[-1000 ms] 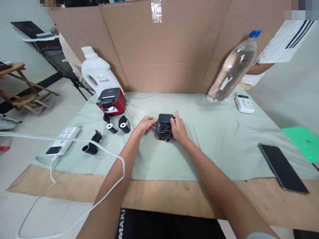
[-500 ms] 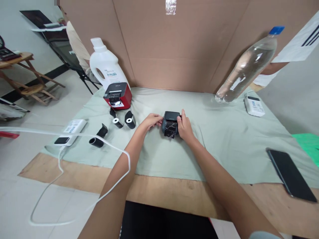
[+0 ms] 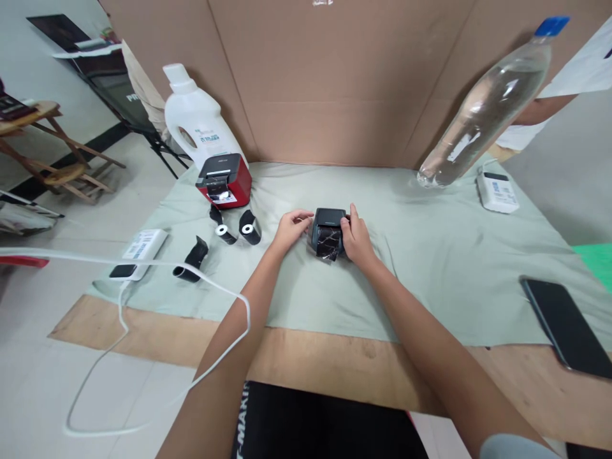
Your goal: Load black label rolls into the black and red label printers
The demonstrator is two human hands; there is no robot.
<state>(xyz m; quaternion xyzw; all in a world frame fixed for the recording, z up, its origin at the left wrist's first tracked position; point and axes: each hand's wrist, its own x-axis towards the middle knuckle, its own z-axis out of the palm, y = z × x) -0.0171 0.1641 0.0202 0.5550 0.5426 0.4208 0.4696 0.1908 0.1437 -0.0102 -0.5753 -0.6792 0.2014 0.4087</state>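
A small black label printer [image 3: 331, 218] sits mid-table, with a strip of black marbled paper [image 3: 329, 243] hanging from its front. On its right side is my right hand [image 3: 357, 241], closed around the body with the thumb at the top edge and the index finger pointing up. My left hand [image 3: 292, 229] has its fingers bent together, tips against the printer's left edge; the far side of that grip is hidden. To the left lie two rolls of black paper [image 3: 249, 229] [image 3: 224, 233] with white cores, and a loose black curled piece [image 3: 192, 260] nearer me.
A red and black printer [image 3: 224, 180] stands before a white jug [image 3: 205, 127]. A tilted water bottle [image 3: 488, 115] leans on the cardboard panel [image 3: 335, 83]. White boxes [image 3: 143, 245] [image 3: 498, 192], a phone [image 3: 568, 325] and a white cable [image 3: 246, 312] are around. Another person's arm [image 3: 545, 109] shows behind.
My view has tilted down slightly, so the background sits higher in the frame. Both hands keep their places at the label printer, which has hardly moved.
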